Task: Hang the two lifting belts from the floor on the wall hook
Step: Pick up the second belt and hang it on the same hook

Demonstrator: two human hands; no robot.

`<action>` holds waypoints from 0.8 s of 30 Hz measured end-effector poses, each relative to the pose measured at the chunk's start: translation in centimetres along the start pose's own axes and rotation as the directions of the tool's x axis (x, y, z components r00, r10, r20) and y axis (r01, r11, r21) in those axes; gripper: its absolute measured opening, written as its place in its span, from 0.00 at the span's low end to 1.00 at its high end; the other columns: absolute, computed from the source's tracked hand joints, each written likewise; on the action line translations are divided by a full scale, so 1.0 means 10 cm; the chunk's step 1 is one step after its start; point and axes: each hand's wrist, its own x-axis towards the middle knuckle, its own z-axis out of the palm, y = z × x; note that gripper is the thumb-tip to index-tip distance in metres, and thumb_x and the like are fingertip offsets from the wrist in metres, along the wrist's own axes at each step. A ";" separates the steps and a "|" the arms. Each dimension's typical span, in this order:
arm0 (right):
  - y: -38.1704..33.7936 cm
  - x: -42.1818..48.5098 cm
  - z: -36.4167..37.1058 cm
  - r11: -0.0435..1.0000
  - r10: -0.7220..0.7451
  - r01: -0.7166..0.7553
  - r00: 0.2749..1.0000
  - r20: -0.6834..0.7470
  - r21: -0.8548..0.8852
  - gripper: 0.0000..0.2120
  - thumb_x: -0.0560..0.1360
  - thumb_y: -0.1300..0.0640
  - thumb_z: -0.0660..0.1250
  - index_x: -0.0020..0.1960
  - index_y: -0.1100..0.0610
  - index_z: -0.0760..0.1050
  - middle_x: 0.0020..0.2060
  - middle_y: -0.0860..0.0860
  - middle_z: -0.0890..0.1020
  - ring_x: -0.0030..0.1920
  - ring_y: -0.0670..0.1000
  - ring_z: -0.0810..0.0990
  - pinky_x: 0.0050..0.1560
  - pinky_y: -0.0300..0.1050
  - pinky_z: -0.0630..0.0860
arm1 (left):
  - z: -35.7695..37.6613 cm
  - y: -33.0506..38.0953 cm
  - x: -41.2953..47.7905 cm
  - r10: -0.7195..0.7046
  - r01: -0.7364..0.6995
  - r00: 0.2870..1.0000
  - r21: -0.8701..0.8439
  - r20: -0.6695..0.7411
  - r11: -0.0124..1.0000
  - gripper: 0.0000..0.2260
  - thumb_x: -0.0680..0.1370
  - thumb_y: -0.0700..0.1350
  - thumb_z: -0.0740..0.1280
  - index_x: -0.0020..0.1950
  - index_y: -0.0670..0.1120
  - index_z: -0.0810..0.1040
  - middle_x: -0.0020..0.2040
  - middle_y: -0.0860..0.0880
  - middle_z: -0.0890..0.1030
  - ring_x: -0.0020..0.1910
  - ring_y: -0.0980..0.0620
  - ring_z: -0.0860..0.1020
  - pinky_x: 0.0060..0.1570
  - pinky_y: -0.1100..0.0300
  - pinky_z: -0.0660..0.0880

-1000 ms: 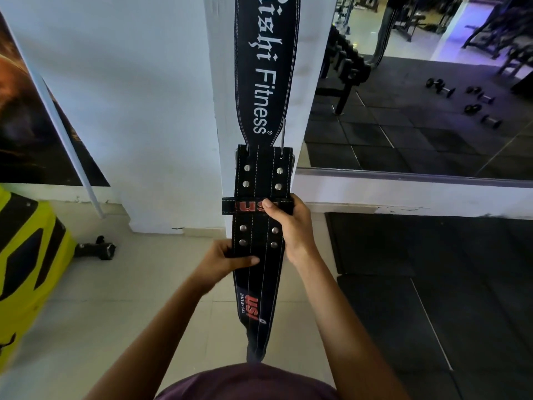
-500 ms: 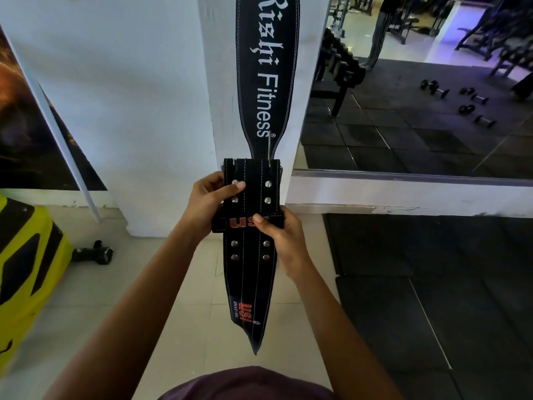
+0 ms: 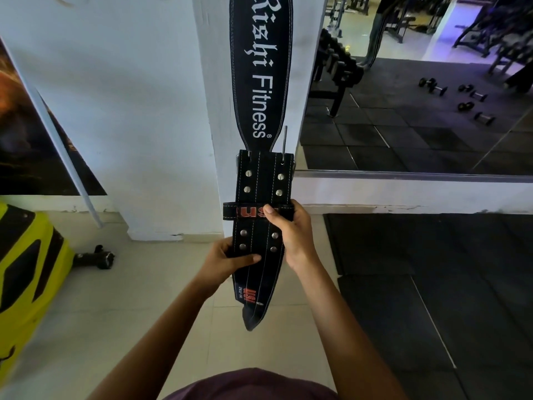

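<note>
Both hands grip the belt's studded lower end: the left hand (image 3: 227,262) pinches its left edge, the right hand (image 3: 290,230) closes round its loop. The belt (image 3: 261,67) hangs down the white pillar (image 3: 215,96); its top and the hook are cut off above.

dumbbells (image 3: 433,86) on black mats (image 3: 432,284)

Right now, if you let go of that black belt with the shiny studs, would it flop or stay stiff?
Probably fairly stiff: the studded belt keeps a nearly flat shape between the left hand and right hand, and its tip juts out without drooping. It looks thick and stitched, so likely heavy for its size. Its metal buckle might clank against the pillar.
</note>
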 end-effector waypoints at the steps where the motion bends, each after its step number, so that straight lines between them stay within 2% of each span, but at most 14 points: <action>1: 0.00 0.00 0.00 1.000 -0.001 0.001 1.000 0.003 -0.002 0.13 0.71 0.59 0.73 0.54 0.61 0.78 0.50 0.59 0.85 0.52 0.56 0.85 0.56 0.63 0.79 | -0.01 0.05 0.02 0.011 -0.012 1.000 -0.021 -0.024 1.000 0.10 0.70 0.35 0.73 0.52 0.39 0.81 0.48 0.42 0.86 0.48 0.43 0.84 0.47 0.55 0.80; 3: 0.00 0.01 0.01 1.000 -0.004 0.004 1.000 0.015 -0.002 0.12 0.72 0.60 0.73 0.54 0.61 0.78 0.50 0.59 0.85 0.52 0.57 0.85 0.56 0.59 0.80 | -0.04 0.20 0.11 0.042 -0.048 0.996 -0.077 -0.077 0.996 0.13 0.70 0.40 0.74 0.53 0.38 0.81 0.49 0.40 0.85 0.49 0.41 0.84 0.48 0.52 0.80; 5: 0.01 0.01 0.03 1.000 -0.008 0.008 0.999 0.035 -0.007 0.13 0.72 0.60 0.73 0.55 0.60 0.78 0.51 0.58 0.85 0.52 0.56 0.85 0.55 0.55 0.81 | -0.06 0.41 0.21 0.062 -0.075 0.991 -0.108 -0.120 0.991 0.15 0.71 0.43 0.73 0.55 0.36 0.80 0.48 0.41 0.85 0.47 0.43 0.84 0.46 0.54 0.80; 8: 0.04 -0.01 0.06 0.998 0.003 0.002 0.997 0.079 -0.066 0.15 0.73 0.59 0.72 0.59 0.57 0.78 0.52 0.54 0.85 0.53 0.52 0.84 0.55 0.51 0.80 | -0.08 0.69 0.34 0.101 -0.119 0.981 -0.101 -0.164 0.988 0.14 0.74 0.42 0.71 0.55 0.35 0.79 0.46 0.41 0.84 0.44 0.46 0.84 0.41 0.56 0.80; 11: 0.05 -0.04 0.07 0.991 0.008 0.008 0.993 0.119 -0.137 0.17 0.73 0.56 0.72 0.61 0.55 0.76 0.54 0.50 0.84 0.55 0.49 0.83 0.56 0.48 0.79 | -0.11 0.87 0.39 0.110 -0.127 0.973 -0.074 -0.202 0.989 0.10 0.75 0.41 0.70 0.54 0.37 0.81 0.41 0.48 0.86 0.41 0.50 0.84 0.40 0.57 0.80; 16: -0.07 -0.03 0.09 0.980 -0.010 0.042 0.986 0.165 -0.193 0.17 0.78 0.50 0.66 0.65 0.52 0.73 0.58 0.48 0.82 0.59 0.46 0.80 0.59 0.46 0.78 | -0.07 0.91 0.38 0.116 -0.134 0.968 -0.066 -0.223 0.989 0.10 0.78 0.45 0.67 0.54 0.41 0.82 0.46 0.46 0.86 0.45 0.48 0.85 0.44 0.57 0.80; 18: -0.19 0.01 0.12 0.978 -0.038 0.067 0.989 0.146 -0.199 0.16 0.80 0.48 0.62 0.65 0.51 0.73 0.58 0.48 0.82 0.59 0.47 0.80 0.58 0.43 0.78 | 0.03 0.93 0.36 0.072 -0.093 0.975 -0.094 -0.212 0.991 0.14 0.79 0.50 0.64 0.56 0.41 0.81 0.45 0.47 0.86 0.45 0.50 0.85 0.41 0.60 0.79; 20: -0.30 0.06 0.16 0.984 -0.018 0.031 0.997 0.077 -0.173 0.16 0.80 0.46 0.60 0.64 0.53 0.73 0.57 0.51 0.82 0.57 0.50 0.81 0.58 0.45 0.78 | 0.13 0.94 0.35 0.004 -0.033 0.978 -0.134 -0.210 0.990 0.18 0.80 0.54 0.60 0.57 0.42 0.80 0.47 0.45 0.86 0.46 0.49 0.85 0.40 0.60 0.79; 22: -0.36 0.08 0.18 0.994 0.050 -0.049 0.999 0.007 -0.100 0.19 0.79 0.44 0.61 0.63 0.56 0.74 0.55 0.53 0.83 0.56 0.52 0.82 0.56 0.50 0.80 | 0.21 0.93 0.36 -0.046 0.008 0.971 -0.161 -0.236 0.987 0.20 0.80 0.56 0.59 0.59 0.43 0.79 0.51 0.43 0.85 0.50 0.46 0.84 0.46 0.55 0.80; 24: -0.38 0.09 0.19 0.993 0.104 -0.106 0.994 -0.039 -0.056 0.21 0.79 0.42 0.61 0.62 0.56 0.74 0.53 0.54 0.83 0.52 0.52 0.83 0.49 0.47 0.81 | 0.27 0.94 0.37 -0.081 0.028 0.958 -0.190 -0.277 0.981 0.18 0.80 0.55 0.60 0.58 0.44 0.80 0.51 0.43 0.85 0.51 0.44 0.84 0.51 0.50 0.80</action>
